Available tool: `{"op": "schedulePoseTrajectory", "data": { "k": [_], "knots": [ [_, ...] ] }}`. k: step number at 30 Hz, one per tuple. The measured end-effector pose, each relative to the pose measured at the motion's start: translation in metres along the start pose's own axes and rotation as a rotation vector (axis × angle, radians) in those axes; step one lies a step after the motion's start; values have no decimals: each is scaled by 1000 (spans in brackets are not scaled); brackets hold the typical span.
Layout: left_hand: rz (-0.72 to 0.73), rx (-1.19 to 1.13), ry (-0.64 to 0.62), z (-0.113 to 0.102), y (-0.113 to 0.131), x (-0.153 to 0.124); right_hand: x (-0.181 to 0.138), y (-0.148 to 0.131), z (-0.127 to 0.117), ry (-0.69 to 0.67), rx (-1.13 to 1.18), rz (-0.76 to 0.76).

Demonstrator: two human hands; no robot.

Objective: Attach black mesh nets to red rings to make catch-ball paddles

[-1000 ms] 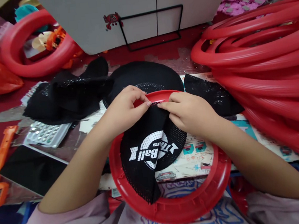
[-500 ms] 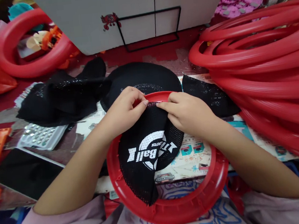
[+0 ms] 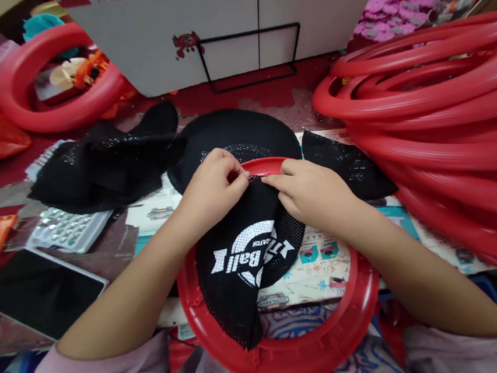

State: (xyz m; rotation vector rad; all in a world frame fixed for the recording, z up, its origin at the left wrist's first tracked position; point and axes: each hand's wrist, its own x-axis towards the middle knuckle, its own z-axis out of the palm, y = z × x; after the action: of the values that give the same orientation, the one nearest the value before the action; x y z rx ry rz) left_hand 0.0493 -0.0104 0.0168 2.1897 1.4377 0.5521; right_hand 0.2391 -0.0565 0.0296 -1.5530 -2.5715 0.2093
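A red plastic ring (image 3: 317,353) leans against my body, its far rim between my hands. Black mesh fabric (image 3: 237,296) with white lettering hangs from that rim across the ring's opening, partly folded over. My left hand (image 3: 219,183) pinches the upper edge of the fabric at the rim with thumb and forefinger. Beside it, my right hand (image 3: 312,186) grips the rim, its forefinger pressing the same fabric edge. Some of the fingers are hidden behind the rim. Just beyond the ring lies a round black mesh piece (image 3: 234,126).
Stacked red rings (image 3: 437,133) fill the right side. Crumpled black fabric (image 3: 105,162) lies at left, over a white tray (image 3: 68,230) of small round parts, near a black tablet (image 3: 43,291). A white box (image 3: 151,49) with a black wire frame (image 3: 249,32) stands behind.
The view has tilted slightly, so things sit a little lower in the picture. Both hands stay at the rim, with the fingertips at the fabric edge shifted only slightly.
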Motion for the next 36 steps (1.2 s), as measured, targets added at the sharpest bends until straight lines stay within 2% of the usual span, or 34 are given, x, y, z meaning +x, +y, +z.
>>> {"op": "schedulePoseTrajectory", "data": {
  "k": [6, 9, 12, 15, 20, 28, 36],
  "knots": [
    [-6, 47, 9, 1, 1, -3, 0, 4, -2, -6, 74, -10],
    [139, 56, 71, 3, -1, -6, -1, 11, -3, 31, 210, 10],
    [330, 29, 59, 4, -1, -9, -2, 18, -2, 106, 315, 0],
    [409, 35, 12, 5, -2, -10, -1, 24, 1, 159, 280, -69],
    [453, 66, 18, 6, -5, -11, 0, 27, 8, 242, 182, -143],
    [518, 136, 52, 7, -6, -11, 1, 27, 15, 332, 75, -183],
    [558, 186, 71, 8, -6, -10, 7, 28, 18, 357, 31, -189]
  ]
}}
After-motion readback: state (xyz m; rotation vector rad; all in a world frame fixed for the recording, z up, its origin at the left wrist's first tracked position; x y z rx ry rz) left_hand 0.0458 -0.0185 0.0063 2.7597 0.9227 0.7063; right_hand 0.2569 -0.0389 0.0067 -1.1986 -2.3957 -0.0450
